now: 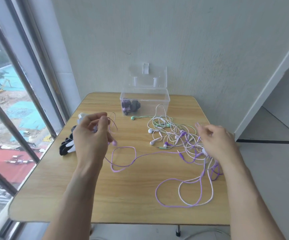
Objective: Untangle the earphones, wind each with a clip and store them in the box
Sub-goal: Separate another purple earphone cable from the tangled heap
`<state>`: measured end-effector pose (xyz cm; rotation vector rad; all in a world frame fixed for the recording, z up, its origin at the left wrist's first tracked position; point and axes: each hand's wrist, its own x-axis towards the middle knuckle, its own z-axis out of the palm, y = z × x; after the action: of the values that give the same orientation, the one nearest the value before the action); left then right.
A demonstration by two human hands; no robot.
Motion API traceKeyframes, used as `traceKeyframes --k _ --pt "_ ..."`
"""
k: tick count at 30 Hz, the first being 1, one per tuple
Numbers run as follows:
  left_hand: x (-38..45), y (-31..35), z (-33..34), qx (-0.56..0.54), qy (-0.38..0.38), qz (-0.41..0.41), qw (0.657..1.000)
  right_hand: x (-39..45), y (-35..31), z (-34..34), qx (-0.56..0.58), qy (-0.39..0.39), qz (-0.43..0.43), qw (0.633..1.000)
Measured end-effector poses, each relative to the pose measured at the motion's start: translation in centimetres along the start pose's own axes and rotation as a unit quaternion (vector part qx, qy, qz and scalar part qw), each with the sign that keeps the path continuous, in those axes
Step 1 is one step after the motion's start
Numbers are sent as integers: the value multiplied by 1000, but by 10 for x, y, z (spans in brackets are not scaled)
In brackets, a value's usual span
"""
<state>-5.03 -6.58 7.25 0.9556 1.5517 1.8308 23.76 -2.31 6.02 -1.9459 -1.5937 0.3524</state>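
**Earphone cords being worked over a wooden bench**

Nearest the viewer, loose loops of purple and white cord (183,193) are being left lying on the bench (88,196). A little farther in, a light purple earphone cord (123,159) is being held up by the left hand (91,135), its fingers curled and pinching the thin wire, with a pink earbud (114,143) hanging just below the hand. On the other side, the tangle of earphones (174,135) is being gripped at its near edge by the right hand (216,141), strands being pinched between curled fingers. Black and white clips (67,146) are being kept beside the left hand, near the bench edge. Farthest back, against the wall, a clear box (145,101) is being kept open, its lid upright, with dark wound earphones (129,106) lying inside.
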Motion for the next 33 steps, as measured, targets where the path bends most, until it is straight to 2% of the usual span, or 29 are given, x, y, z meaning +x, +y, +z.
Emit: traceKeyframes --k 4,6,8,11,16,20,24,26,29,33 --pt "0 4 -3 -13 33 13 999 3 7 -1 34 30 -9 999" --pt "0 1 -6 43 18 20 999 3 9 -5 40 68 -1 997" --pt "2 -6 -9 157 -34 27 987 1 10 -10 60 69 11 996" --pt "-4 -9 -1 300 -141 27 943 -3 9 -14 62 18 33 997" --pt "-32 -15 34 367 -276 68 886 -8 15 -2 68 -84 51 993" --pt "-49 -26 61 411 -337 86 843 -10 26 11 82 -121 50 988" --pt "-61 -36 83 454 -392 134 789 -11 29 14 172 -137 57 974" --pt "-68 -44 94 448 -407 136 784 -13 27 14 225 -155 61 960" --pt "-79 -54 107 470 -389 152 778 -18 21 13 265 -185 50 945" --pt "-75 -50 111 402 -364 137 829 -19 25 9 242 -190 13 951"
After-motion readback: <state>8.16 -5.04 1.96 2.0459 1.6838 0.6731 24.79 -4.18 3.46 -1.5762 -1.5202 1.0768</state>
